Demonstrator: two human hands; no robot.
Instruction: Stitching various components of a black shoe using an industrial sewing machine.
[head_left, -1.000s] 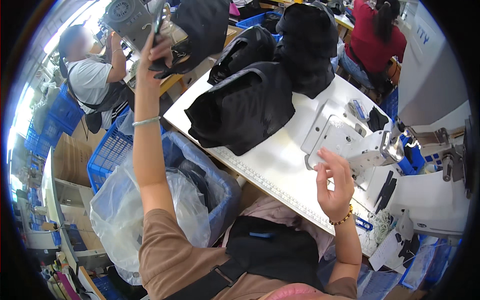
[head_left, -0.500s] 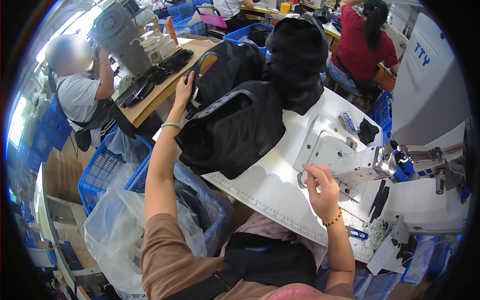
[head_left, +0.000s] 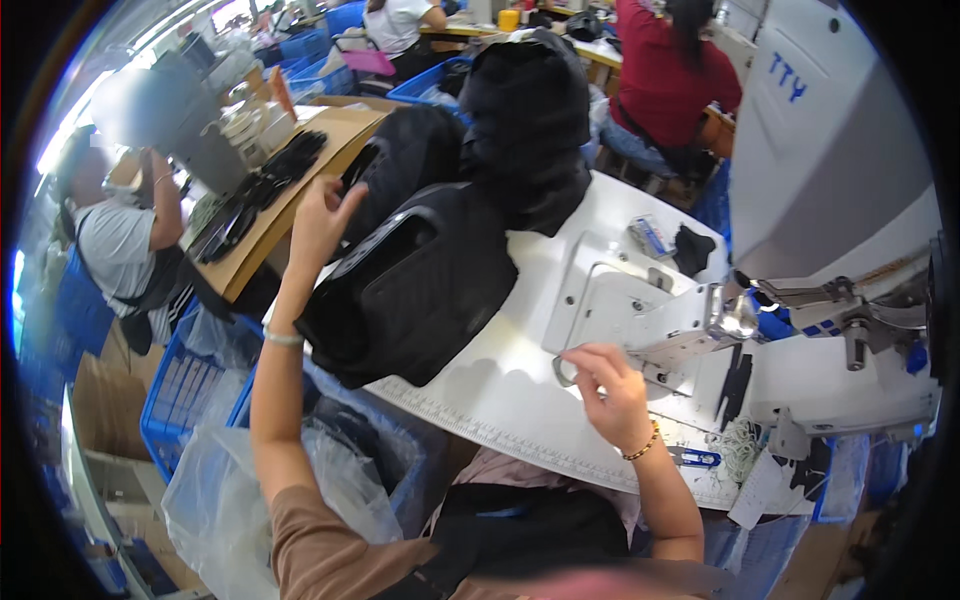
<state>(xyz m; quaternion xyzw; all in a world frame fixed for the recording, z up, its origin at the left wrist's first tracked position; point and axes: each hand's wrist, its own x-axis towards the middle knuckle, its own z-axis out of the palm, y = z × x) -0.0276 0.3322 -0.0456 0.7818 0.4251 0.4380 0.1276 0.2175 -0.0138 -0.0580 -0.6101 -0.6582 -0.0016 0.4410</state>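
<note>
My left hand (head_left: pixel 322 218) is at the left edge of the black fabric piles, its thumb spread away from the fingers and nothing visible between them. Beside it is a dark bag piece (head_left: pixel 415 150), and nearer to me lies a black bag panel (head_left: pixel 430 285) with a long opening. My right hand (head_left: pixel 608 392) hovers over the white table near the sewing machine arm (head_left: pixel 680 325). Its fingers are curled and drawn together; a small metal ring (head_left: pixel 564 371) shows at the fingertips, though I cannot tell whether it is held.
A tall black fabric stack (head_left: pixel 525 130) stands at the back of the white table (head_left: pixel 500 400). Blue thread snips (head_left: pixel 695 457) and thread scraps (head_left: pixel 738 448) lie at right. Blue crates (head_left: pixel 190 385) with plastic bags stand at left. People sit at other stations.
My left hand has let go of the black bag's edge loop, and its thumb has spread. The whole view has swung, shifting the table leftward in it. My right hand stays near the metal ring.
</note>
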